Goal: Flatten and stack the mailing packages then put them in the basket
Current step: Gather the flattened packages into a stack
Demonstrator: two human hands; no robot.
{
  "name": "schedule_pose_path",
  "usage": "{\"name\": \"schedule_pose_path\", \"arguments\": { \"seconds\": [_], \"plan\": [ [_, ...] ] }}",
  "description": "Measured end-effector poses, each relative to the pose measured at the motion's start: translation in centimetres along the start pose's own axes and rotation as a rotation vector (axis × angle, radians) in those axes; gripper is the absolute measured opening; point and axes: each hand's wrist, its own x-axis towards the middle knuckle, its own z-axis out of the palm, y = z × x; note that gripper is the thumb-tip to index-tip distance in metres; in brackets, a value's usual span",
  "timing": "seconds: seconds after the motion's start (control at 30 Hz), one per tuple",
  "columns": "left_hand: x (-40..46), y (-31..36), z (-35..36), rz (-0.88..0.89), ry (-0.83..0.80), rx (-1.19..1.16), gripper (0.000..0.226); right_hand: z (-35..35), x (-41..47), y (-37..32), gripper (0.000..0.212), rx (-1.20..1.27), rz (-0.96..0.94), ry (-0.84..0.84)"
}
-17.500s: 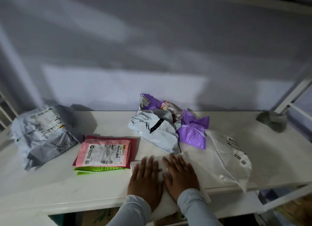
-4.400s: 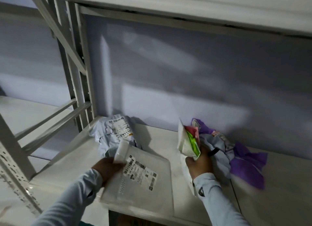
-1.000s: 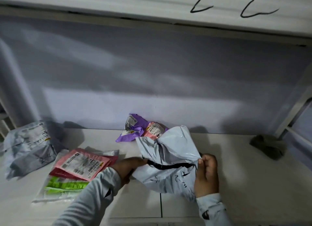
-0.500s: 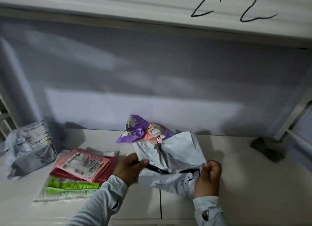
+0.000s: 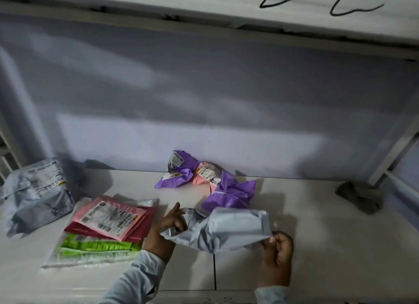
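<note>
A crumpled light grey mailing bag [image 5: 229, 229] is stretched low over the white shelf between both hands. My left hand [image 5: 166, 229] grips its left end and my right hand [image 5: 275, 251] pinches its right corner. To the left lies a flat stack [image 5: 106, 226]: a pink labelled bag on top, then a dark red one, a green one and a clear one underneath. Behind the grey bag sit crumpled purple bags [image 5: 229, 193] and a small pink bag [image 5: 205, 174] near the wall. No basket is in view.
A large crumpled grey labelled package [image 5: 37, 195] lies at the far left of the shelf [image 5: 317, 247]. A dark grey rag [image 5: 358, 197] sits at the back right by the rack post. An upper shelf edge with black scribbles runs overhead.
The grey bag has come down from upright and is now pulled wide and low between my hands. My right hand has moved right and my left hand has stayed at the bag's left end.
</note>
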Motion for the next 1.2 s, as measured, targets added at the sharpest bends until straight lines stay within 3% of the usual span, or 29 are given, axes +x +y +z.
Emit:
{"name": "schedule_pose_path", "arguments": {
  "seconds": [0.07, 0.17, 0.23, 0.3, 0.33, 0.43, 0.5, 0.6, 0.7, 0.77, 0.83, 0.93, 1.0, 1.07, 1.17, 1.2],
  "plan": [
    [-0.5, -0.4, -0.3, 0.003, -0.075, 0.094, 0.027, -0.5, -1.3, 0.3, 0.059, 0.076, 0.102, -0.056],
    [-0.8, -1.5, -0.6, 0.075, -0.134, 0.537, 0.024, -1.3, -0.3, 0.1, 0.034, -0.125, 0.179, -0.025],
    [-1.1, -1.2, -0.5, -0.115, -0.200, 0.877, 0.025, -2.1, 0.4, -0.6, 0.028, -0.230, 0.258, -0.144],
    [-1.2, -0.7, -0.3, -0.238, -0.219, 0.823, 0.030, -3.3, 1.3, -0.7, 0.018, -0.302, 0.381, -0.228],
    [-1.2, -0.4, -0.2, -0.293, -0.215, 0.779, 0.026, -3.9, 1.3, -1.0, 0.018, -0.469, 0.409, -0.298],
    [-1.3, 0.7, 0.9, -0.395, -0.203, 0.812, 0.018, -5.1, 1.4, -1.6, 0.037, -0.575, 0.378, -0.395],
    [-1.7, 1.1, 2.4, -0.487, -0.233, 0.890, 0.033, -5.8, 1.2, -0.7, 0.043, -0.592, 0.306, -0.419],
    [-2.7, 1.6, 4.1, -0.611, -0.233, 0.916, 0.054, -6.4, 1.3, -0.7, 0.055, -0.628, 0.344, -0.524],
    [-4.0, 1.9, 5.7, -0.609, -0.145, 0.855, 0.037, -7.0, 1.1, -1.5, 0.057, -0.721, 0.257, -0.819],
    [-5.0, 1.9, 6.6, -0.570, -0.105, 0.821, 0.030, -6.4, -0.1, -1.4, 0.060, -0.730, 0.302, -0.881],
    [-5.5, 2.0, 6.8, -0.527, -0.043, 0.774, 0.029, -6.5, -1.3, -1.5, 0.060, -0.647, 0.388, -0.766],
    [-5.8, 1.4, 5.7, -0.505, 0.040, 0.724, 0.037, -8.2, -1.4, -1.9, 0.029, -0.559, 0.435, -0.587],
    [-6.1, 1.2, 5.3, -0.512, 0.023, 0.716, 0.041, -8.9, -1.3, -1.5, 0.023, -0.544, 0.479, -0.484],
    [-6.5, 1.1, 5.1, -0.511, -0.058, 0.780, 0.047, -9.2, -2.1, -1.0, 0.022, -0.555, 0.428, -0.415],
    [-6.6, 1.9, 5.5, -0.500, -0.044, 0.958, 0.050, -9.4, -2.3, -0.5, 0.007, -0.582, 0.302, -0.163],
    [-6.2, 2.4, 5.5, -0.448, 0.013, 1.051, 0.051, -9.2, -1.8, -0.6, 0.018, -0.581, 0.244, -0.102]
  ]
}}
